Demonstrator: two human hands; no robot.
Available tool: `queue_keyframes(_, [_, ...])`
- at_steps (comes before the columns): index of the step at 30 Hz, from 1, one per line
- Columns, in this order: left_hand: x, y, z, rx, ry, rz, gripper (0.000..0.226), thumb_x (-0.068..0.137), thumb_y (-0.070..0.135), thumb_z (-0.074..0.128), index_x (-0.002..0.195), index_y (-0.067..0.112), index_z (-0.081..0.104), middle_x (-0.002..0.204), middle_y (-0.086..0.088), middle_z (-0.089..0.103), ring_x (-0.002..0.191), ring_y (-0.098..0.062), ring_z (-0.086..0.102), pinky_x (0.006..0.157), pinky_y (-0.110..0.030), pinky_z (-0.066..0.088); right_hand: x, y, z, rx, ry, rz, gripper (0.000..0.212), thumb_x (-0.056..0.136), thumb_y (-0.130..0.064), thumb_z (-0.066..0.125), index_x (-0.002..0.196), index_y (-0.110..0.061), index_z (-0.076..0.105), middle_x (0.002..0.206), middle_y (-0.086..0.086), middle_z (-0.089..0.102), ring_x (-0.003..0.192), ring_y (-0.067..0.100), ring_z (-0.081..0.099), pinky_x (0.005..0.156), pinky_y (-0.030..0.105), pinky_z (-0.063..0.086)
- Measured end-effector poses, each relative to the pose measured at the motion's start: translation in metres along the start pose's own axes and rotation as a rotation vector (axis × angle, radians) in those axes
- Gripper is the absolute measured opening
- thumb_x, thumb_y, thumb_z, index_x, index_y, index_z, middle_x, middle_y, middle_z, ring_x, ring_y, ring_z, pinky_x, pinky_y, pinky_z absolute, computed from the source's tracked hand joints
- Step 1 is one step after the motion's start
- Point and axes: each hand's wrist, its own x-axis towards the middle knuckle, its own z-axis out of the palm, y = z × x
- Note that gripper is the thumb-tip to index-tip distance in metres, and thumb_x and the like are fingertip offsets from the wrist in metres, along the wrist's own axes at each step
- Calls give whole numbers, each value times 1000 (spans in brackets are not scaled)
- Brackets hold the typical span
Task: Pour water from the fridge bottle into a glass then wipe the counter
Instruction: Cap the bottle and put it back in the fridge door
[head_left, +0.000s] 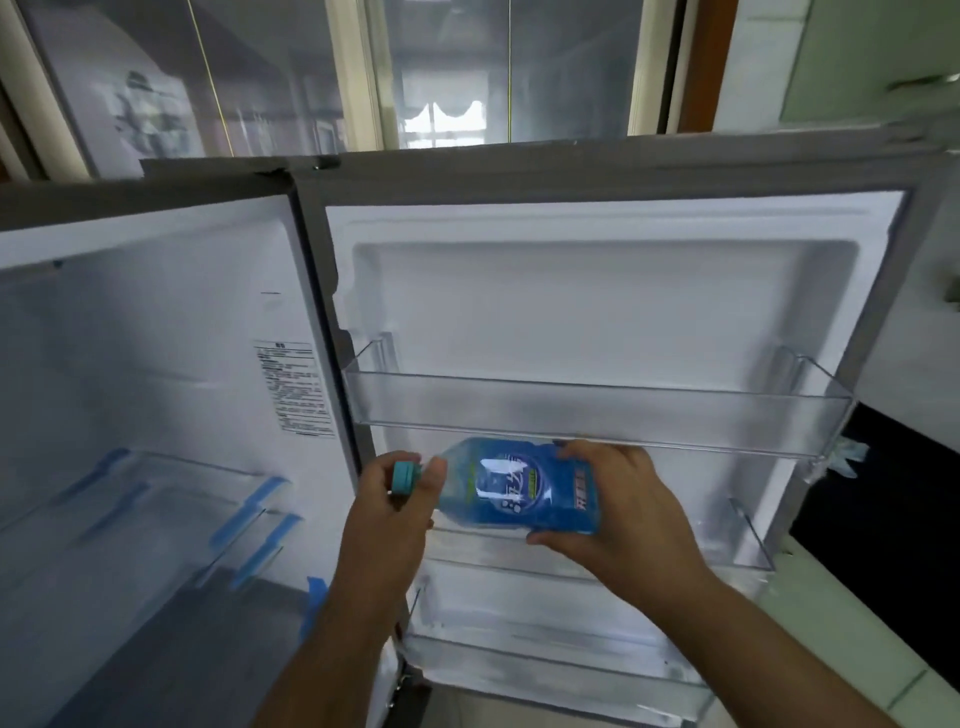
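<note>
Both hands are clamping the bottle (519, 491) sideways before the open fridge door (613, 312) — right hand (613, 499) wrapping the body, left hand (400, 499) pinching the cap (405, 477) — loosening it like this is risking a spill.

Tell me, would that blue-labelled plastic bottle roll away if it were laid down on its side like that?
Probably: the blue-labelled plastic bottle looks round-bodied and lies sideways, so it could roll on a flat surface. Its thin clear plastic likely dents under a squeeze. Both the left hand, at the teal cap, and the right hand support it.
</note>
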Motion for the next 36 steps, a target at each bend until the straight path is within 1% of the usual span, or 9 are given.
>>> queue_keyframes(4, [32,-18,-3,178,-36,42,12,102,40,61,102,29,66,95,3,75,88,-20,75,84,-42,63,5,15,10,10,-81,16,84,61,-65,88,133,-39,53,124,-23,59,117,2,47,87,25,50])
queue_keyframes(8, [55,-29,2,254,-124,45,25,109,35,48,117,26,69,103,3,74,89,-13,72,84,-32,59,6,23,20,75,-118,76,77,62,-61,90,127,-48,50,112,-37,49,110,-1,44,85,24,47])
queue_keyframes(12, [73,-42,1,413,-221,58,30,111,35,41,121,30,69,113,4,71,103,-18,67,88,-28,49,3,34,28,80,-203,174,75,65,-61,88,125,-53,44,110,-32,49,111,2,47,85,21,45])
queue_keyframes(19, [79,-51,-1,586,-259,124,28,111,16,43,115,28,68,102,-1,71,91,-18,65,72,-23,45,8,41,36,9,-245,162,73,74,-67,78,136,-44,48,132,-24,52,123,4,46,96,23,45])
queue_keyframes(23, [69,-53,5,791,-287,213,43,98,-3,49,129,18,70,109,-11,73,102,-27,68,81,-29,53,12,38,35,-36,-281,157,76,78,-72,69,145,-47,44,153,-22,38,138,5,36,112,28,40])
queue_keyframes(26, [57,-37,13,903,-172,357,43,93,5,62,132,21,68,121,-6,70,118,-28,61,97,-42,55,9,35,25,-71,-303,194,79,82,-66,71,152,-48,39,163,-19,28,145,8,27,117,31,33])
queue_keyframes(31, [17,-14,64,905,-251,772,38,80,18,70,117,27,73,112,7,72,109,-24,63,91,-44,50,-13,34,-1,71,-32,387,49,91,-46,72,138,-41,57,139,-26,51,125,-8,47,102,18,48])
queue_keyframes(34, [-11,-11,113,853,-566,798,49,96,19,60,144,28,57,141,8,62,135,-19,52,114,-41,40,-33,36,-24,38,110,481,24,95,-32,70,118,-38,68,118,-30,57,112,-14,53,85,2,44])
queue_keyframes(36, [-28,-9,139,830,-687,728,54,106,23,49,159,27,37,160,9,43,149,-15,34,124,-34,25,-48,42,-40,18,166,564,18,95,-29,70,111,-37,70,115,-23,61,107,-4,59,84,8,46])
